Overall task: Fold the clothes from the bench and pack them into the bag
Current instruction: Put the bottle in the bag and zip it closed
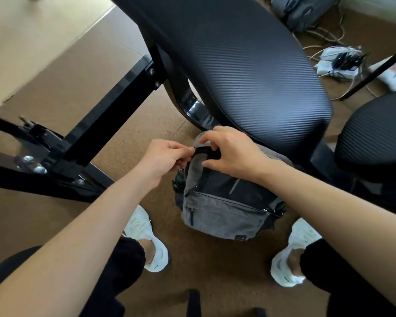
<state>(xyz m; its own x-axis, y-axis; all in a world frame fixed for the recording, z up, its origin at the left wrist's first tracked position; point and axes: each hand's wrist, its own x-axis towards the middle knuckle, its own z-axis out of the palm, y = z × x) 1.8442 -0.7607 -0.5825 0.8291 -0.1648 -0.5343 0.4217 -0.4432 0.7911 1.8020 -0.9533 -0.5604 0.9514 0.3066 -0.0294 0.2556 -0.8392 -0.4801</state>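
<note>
A grey backpack [224,216] with dark panels and zip pockets stands on the brown floor between my feet, leaning against the black padded bench [238,65]. My left hand [160,159] pinches a small black zip pull at the bag's top edge. My right hand [229,149] grips the bag's top, fingers curled over the black handle and grey fabric. No clothes show on the bench pad. Whether anything lies inside the bag is hidden.
The bench's black metal frame [96,133] runs across the left floor. A second black pad [375,133] sits at the right. A power strip with cables [336,60] and another grey bag [302,12] lie beyond the bench. My white shoes [146,236] flank the backpack.
</note>
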